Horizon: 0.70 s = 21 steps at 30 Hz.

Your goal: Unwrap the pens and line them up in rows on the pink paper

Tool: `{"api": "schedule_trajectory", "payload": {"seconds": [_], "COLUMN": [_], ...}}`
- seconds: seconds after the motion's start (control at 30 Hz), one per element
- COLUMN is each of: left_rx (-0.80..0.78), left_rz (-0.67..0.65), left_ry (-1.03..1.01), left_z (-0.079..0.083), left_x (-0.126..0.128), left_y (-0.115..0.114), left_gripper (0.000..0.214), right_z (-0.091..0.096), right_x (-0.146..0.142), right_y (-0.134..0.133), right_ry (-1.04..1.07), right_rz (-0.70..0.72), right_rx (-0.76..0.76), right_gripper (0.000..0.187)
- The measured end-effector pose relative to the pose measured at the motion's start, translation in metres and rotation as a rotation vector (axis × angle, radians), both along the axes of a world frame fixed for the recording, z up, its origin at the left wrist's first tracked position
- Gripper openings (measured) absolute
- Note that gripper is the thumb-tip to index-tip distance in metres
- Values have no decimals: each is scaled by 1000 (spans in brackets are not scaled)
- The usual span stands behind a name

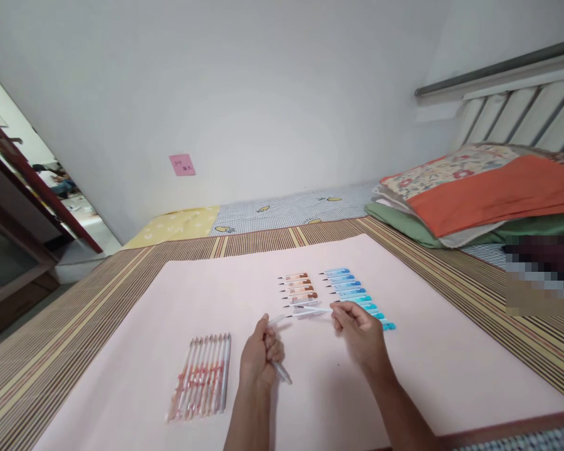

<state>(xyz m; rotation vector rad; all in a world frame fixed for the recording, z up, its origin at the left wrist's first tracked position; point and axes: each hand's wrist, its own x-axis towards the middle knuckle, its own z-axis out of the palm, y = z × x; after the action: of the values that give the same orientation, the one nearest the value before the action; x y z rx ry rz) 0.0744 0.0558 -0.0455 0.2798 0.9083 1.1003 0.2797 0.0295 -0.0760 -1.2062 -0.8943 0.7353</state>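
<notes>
My left hand (262, 352) is closed around a pale grey pen (282, 373), whose lower end sticks out below the fingers. A whitish tip (277, 321) shows above the thumb; I cannot tell if it belongs to the same piece. My right hand (358, 324) pinches a slim white pencil (317, 309) with a dark point aimed left, toward my left hand. Behind that pencil lie a few pale pencils (310, 304), partly covered. Brown-ended pencils (297, 285) are lined up beyond them, and blue-ended pencils (345, 283) form a column to the right, partly hidden by my right hand.
Several clear pens with reddish patterns (201, 379) lie side by side at the left of the pink sheet (136, 351). The sheet rests on a striped mat (89, 288). Folded bedding (489, 200) is piled at the right, by the wall (272, 94).
</notes>
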Motion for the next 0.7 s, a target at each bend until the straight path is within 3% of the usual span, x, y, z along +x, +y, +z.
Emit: {"api": "schedule_trajectory", "payload": {"seconds": [0.17, 0.43, 0.7], "left_rx": [-17, 60, 176], "left_rz": [-12, -195, -137], "left_ry": [-57, -7, 130], "left_z": [1, 4, -2], "left_x": [-5, 13, 19], "left_y": [1, -7, -9], "left_gripper": [53, 49, 54], "right_z": [-11, 13, -3], "right_x": [9, -13, -53], "right_y": [4, -5, -4], "right_ry": [127, 384, 78], "right_rz": [36, 173, 350], "right_rx": [-26, -57, -113], "right_gripper": [46, 38, 38]}}
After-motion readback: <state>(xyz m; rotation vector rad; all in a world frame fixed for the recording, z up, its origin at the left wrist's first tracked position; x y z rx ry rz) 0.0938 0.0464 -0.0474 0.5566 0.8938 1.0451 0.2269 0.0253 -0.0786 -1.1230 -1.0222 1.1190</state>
